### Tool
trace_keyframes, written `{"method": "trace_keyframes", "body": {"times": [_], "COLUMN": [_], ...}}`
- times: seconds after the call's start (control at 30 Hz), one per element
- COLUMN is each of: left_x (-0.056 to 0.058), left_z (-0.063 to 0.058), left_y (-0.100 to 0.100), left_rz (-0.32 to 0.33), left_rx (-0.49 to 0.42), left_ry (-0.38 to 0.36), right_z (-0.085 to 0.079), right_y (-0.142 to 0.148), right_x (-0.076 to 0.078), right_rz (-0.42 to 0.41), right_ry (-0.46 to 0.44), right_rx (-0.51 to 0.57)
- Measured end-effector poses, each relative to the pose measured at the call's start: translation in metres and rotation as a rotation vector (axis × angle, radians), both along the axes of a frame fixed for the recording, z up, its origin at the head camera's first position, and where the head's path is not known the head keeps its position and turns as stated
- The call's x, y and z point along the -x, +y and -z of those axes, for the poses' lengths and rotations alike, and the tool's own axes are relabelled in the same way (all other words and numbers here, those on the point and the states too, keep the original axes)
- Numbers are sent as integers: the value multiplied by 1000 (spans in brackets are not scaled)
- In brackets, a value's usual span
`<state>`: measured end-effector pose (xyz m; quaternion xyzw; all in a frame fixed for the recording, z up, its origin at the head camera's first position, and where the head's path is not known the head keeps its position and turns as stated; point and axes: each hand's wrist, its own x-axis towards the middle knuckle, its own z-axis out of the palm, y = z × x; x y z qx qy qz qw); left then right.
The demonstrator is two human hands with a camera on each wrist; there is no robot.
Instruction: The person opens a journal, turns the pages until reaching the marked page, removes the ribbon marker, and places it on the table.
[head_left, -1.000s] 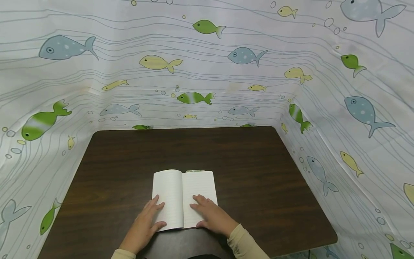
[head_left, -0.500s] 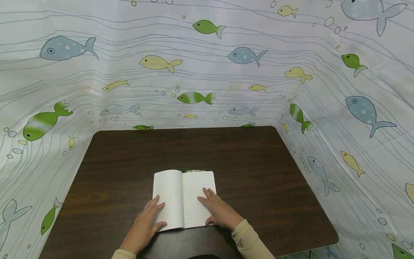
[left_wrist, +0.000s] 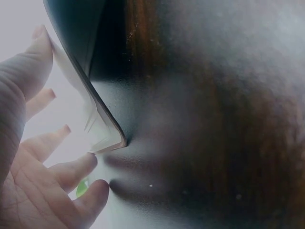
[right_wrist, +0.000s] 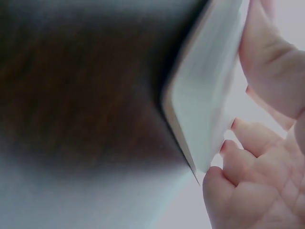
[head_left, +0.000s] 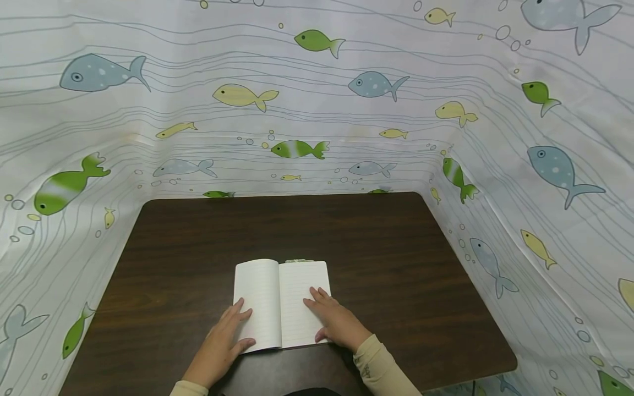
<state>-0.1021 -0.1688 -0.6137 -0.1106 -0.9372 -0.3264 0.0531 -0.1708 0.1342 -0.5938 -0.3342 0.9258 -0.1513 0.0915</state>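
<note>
An open notebook (head_left: 256, 302) with white ruled pages lies near the table's front edge. On its left page's outer edge rests my left hand (head_left: 223, 338), fingers spread and thumb near the lower corner. My right hand (head_left: 339, 324) lies over the right page's outer lower part, its fingers extended across the paper. The left wrist view has the left hand (left_wrist: 52, 167) beside the notebook's corner (left_wrist: 102, 124), some fingertips past the edge. Close to the page block (right_wrist: 200, 95) in the right wrist view are the fingers (right_wrist: 252, 133) of my right hand. Neither hand grips the notebook.
A dark brown wooden table (head_left: 297, 231) extends around the notebook. White fabric (head_left: 307, 99) printed with fish surrounds its back and sides. A small greenish patterned piece (head_left: 299, 261) shows at the notebook's top edge.
My right hand has slid to the right across the right page, toward its outer edge. The left hand and the notebook have stayed in place.
</note>
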Motion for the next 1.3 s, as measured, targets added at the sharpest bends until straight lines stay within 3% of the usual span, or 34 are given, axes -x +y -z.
{"method": "trace_keyframes", "body": {"times": [0.63, 0.87, 1.13, 1.3], "left_x": [0, 0, 0, 0], "left_z": [-1, -1, -1, -1], "left_y": [0, 2, 2, 2], "left_rz": [-6, -9, -8, -5], "left_rx": [20, 13, 15, 16], "left_ry": [-21, -35, -28, -13], "right_z": [5, 8, -4, -5], "right_y": [-3, -1, 7, 7], "right_x": [0, 3, 6, 6], "right_rz": [13, 23, -10, -7], "right_ry": [94, 174, -44, 11], "right_rx": [-19, -30, -68, -79]}}
